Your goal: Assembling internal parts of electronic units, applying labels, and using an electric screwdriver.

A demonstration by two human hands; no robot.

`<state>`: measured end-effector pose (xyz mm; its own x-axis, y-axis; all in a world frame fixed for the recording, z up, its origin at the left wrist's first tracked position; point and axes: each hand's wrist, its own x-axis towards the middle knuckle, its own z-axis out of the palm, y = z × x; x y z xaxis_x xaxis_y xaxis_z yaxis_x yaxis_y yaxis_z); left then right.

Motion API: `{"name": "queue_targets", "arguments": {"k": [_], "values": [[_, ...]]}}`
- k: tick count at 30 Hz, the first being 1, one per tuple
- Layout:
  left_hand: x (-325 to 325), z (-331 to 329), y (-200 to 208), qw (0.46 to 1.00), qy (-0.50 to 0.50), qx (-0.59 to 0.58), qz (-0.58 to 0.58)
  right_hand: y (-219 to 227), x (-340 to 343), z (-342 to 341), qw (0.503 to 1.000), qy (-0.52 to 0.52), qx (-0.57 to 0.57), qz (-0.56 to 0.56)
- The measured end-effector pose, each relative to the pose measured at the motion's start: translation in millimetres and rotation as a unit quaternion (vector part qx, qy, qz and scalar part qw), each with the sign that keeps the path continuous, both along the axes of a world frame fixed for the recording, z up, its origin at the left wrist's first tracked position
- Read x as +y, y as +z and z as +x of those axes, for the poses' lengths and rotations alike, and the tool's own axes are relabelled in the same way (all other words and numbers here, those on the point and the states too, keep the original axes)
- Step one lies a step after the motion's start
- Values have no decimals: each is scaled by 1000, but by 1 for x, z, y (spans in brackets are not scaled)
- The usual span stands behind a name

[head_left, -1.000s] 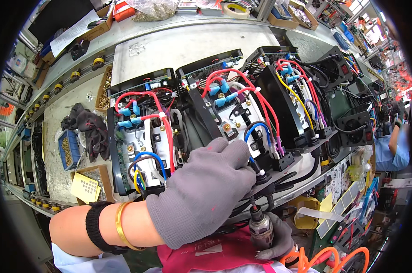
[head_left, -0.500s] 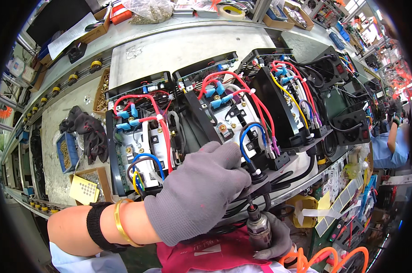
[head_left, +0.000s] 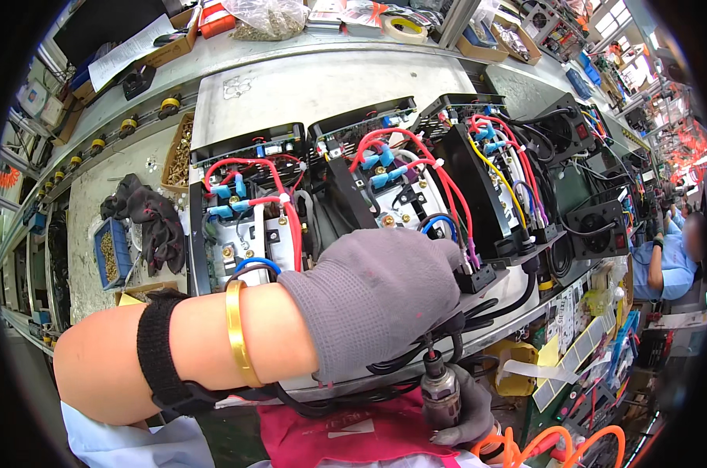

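My left hand (head_left: 384,300), in a grey knit glove, reaches over the front end of the middle open electrical unit (head_left: 339,199). Its fingers are curled near the blue wires (head_left: 444,224) and the black cable, and what they grip is hidden beneath them. Lower down, my gloved right hand (head_left: 476,405) is wrapped round an air screwdriver (head_left: 441,396) with its bit pointing up. The bit's tip is close under the left hand. The left unit (head_left: 200,257) and the right unit (head_left: 464,171) stand on either side, showing red wires and blue connectors.
To the left are a blue tray of small screws (head_left: 106,253), dark gloves (head_left: 147,222) and a cardboard box of fasteners (head_left: 179,156). Black socket panels (head_left: 595,226) sit at right. An orange coiled hose (head_left: 560,441) runs at lower right. A co-worker (head_left: 665,261) is far right.
My left hand has shifted right and rolled over the front of the middle unit, covering more of the blue wires. The right hand still holds the screwdriver in nearly the same place.
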<state>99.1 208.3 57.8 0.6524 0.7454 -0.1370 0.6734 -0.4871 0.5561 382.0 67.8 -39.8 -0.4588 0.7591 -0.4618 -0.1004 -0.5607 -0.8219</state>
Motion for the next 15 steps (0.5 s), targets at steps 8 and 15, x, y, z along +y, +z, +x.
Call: {"name": "queue_targets", "arguments": {"k": [8, 15], "values": [[15, 0, 0, 998, -49, 22, -24, 3, 4, 1, 999, 22, -27, -17], [5, -2, -9, 1000, -18, -17, 15, 5, 8, -2, 999, 33, -27, -13]]}}
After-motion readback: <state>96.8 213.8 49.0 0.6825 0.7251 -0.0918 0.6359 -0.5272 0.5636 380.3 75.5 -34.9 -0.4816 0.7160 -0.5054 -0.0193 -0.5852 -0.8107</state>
